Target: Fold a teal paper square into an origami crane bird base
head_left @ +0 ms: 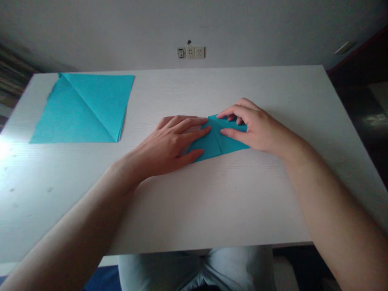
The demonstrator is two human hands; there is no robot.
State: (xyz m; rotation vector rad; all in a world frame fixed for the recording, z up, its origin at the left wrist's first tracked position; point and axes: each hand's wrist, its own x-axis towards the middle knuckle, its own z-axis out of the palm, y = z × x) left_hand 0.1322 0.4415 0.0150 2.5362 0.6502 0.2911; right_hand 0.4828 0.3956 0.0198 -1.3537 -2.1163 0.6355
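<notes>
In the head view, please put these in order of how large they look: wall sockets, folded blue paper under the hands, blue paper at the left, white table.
1. White table
2. Blue paper at the left
3. Folded blue paper, judged by its visible part
4. Wall sockets

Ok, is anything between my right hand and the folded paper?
Nothing visible. Your right hand is over the folded paper, its thumb and index fingertip apparently touching it. Your left hand lies on the left end, beside that contact rather than between. The other sheet is off to the left.
</notes>
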